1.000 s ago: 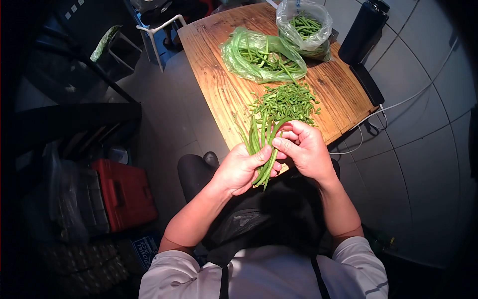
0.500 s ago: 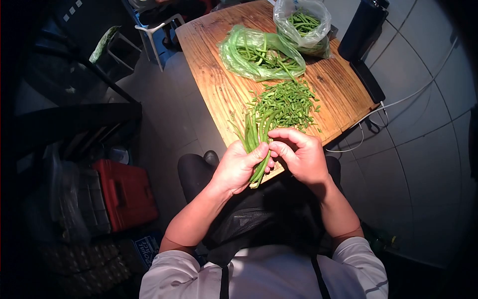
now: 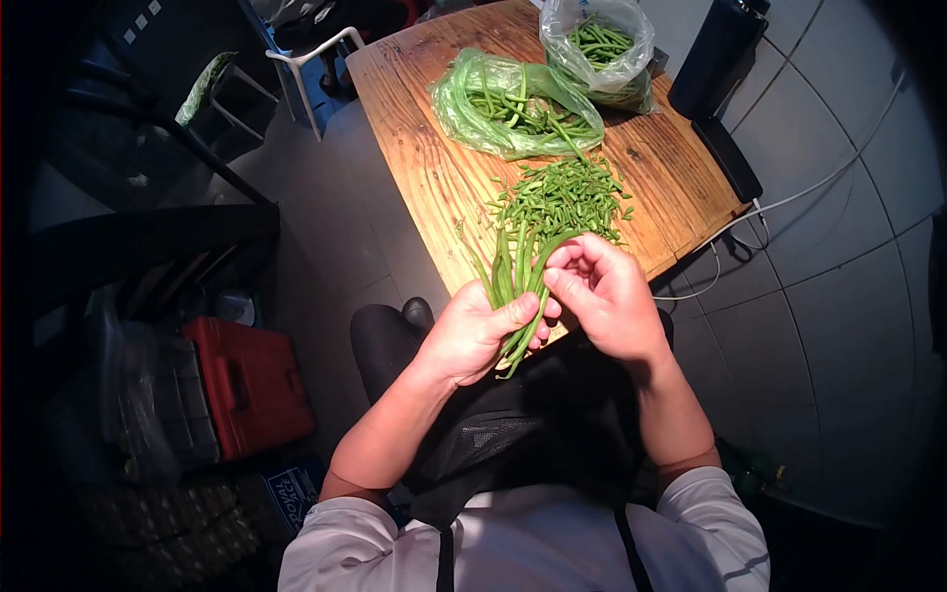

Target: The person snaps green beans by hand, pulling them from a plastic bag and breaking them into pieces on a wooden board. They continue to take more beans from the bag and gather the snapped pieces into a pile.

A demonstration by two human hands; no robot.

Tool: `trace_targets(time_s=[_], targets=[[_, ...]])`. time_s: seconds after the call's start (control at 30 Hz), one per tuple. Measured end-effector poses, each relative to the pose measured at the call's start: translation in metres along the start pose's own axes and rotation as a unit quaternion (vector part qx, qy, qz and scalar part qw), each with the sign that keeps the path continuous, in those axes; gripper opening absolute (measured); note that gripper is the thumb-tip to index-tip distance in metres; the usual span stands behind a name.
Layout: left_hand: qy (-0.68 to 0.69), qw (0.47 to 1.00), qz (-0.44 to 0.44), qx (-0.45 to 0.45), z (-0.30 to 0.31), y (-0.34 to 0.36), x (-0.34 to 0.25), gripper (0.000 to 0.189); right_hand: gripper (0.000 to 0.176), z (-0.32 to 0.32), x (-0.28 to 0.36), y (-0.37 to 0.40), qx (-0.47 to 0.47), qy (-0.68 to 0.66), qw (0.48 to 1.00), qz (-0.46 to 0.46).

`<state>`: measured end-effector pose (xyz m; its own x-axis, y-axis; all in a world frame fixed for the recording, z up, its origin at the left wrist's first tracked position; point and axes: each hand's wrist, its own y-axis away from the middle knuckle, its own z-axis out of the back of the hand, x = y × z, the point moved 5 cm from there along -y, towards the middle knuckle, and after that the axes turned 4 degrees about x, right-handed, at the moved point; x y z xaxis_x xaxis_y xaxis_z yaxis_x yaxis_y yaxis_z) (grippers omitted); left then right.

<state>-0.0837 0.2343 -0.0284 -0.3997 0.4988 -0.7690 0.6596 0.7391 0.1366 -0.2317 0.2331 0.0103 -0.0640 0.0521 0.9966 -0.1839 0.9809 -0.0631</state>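
Several long green beans (image 3: 521, 264) lie in my left hand (image 3: 472, 333), its thumb pressed across them at the table's near edge. My right hand (image 3: 614, 301) pinches the upper part of one bean at the right side of the bunch, fingers curled. Just beyond the hands, a pile of short cut bean pieces (image 3: 567, 202) spreads over the wooden table (image 3: 409, 123). Behind the pile lies an open green plastic bag (image 3: 454, 109) with whole beans inside.
A clear bag of beans (image 3: 600, 44) stands at the table's back. To its right are a dark bottle (image 3: 718, 59) and a black device (image 3: 728, 158) with a white cable (image 3: 819, 192). A red case (image 3: 252, 385) sits at the lower left; a white chair (image 3: 301, 64) is at upper left.
My right hand has moved slightly up and right, and the bean at its fingertips now bends toward it. My left hand still holds the bunch in nearly the same place.
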Motion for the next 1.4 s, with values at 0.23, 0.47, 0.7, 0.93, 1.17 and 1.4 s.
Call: trace_targets(time_s=[0.23,0.47,0.7,0.93,1.17,1.4], targets=[[0.033,0.999,0.032,0.029,-0.007,0.007,0.001,0.027,0.009,0.003,0.014,-0.001,-0.037,0.022,0.998,0.05],[0.034,0.999,0.039,-0.004,-0.004,0.009,0.002,0.028,0.032,0.0,0.008,-0.001,-0.023,-0.03,0.997,0.062],[-0.031,0.999,0.033,-0.005,-0.006,0.01,0.001,0.026,0.034,-0.003,0.011,-0.003,-0.017,-0.012,0.993,0.114],[-0.007,0.999,0.035,0.01,-0.011,0.012,0.003,0.025,0.014,0.005,0.003,-0.002,-0.004,0.056,0.998,0.041],[-0.015,0.999,0.035,-0.01,-0.002,0.01,0.0,0.024,0.034,-0.001,0.003,0.0,0.01,-0.054,0.996,0.069],[-0.036,0.998,0.042,-0.026,0.002,0.014,-0.006,0.025,0.032,0.008,-0.001,0.001,0.007,-0.072,0.997,0.041]])
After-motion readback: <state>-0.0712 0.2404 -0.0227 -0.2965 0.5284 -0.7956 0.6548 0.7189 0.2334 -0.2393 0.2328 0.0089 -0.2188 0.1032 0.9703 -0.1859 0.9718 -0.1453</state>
